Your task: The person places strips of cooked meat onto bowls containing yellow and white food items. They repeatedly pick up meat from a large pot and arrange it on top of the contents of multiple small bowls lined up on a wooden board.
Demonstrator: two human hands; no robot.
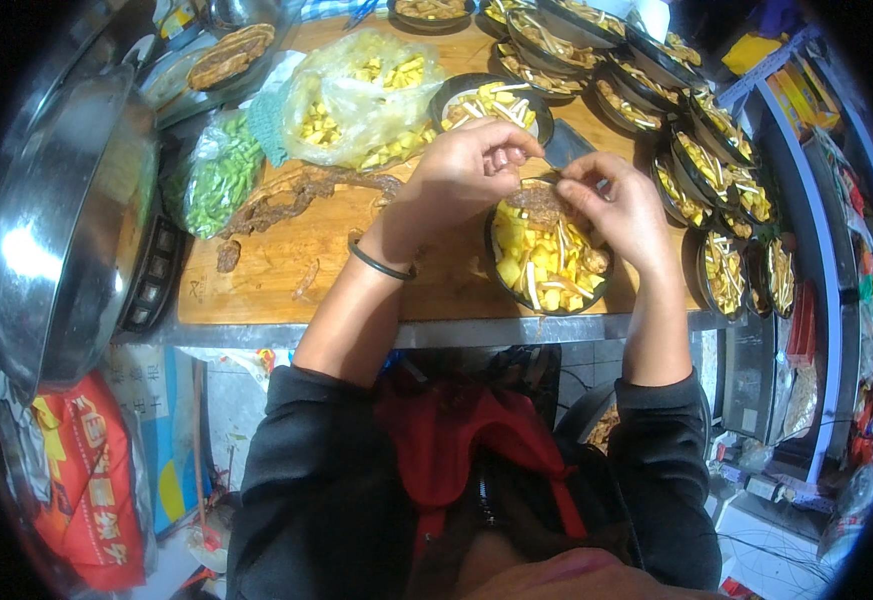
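A round black bowl (554, 308) at the board's front edge holds yellow potato chunks (531, 255), pale thin strips and a piece of brown meat (539, 205) at its far side. Over the far rim, my left hand (466, 172) has its fingers curled into a pinch; whatever is between them is hidden. Opposite it, my right hand (618, 200) is closed, thumb and fingers pinching at the meat's edge. A dark band (384, 262) circles my left wrist. Just beyond the hands stands a second black bowl (546, 125) with similar food.
Long brown meat pieces (291, 195) lie on the wooden board (256, 290). Behind are a clear bag of yellow chunks (361, 95) and a bag of green vegetable pieces (224, 165). Filled black bowls (626, 105) crowd the right. A large metal basin (66, 220) stands left.
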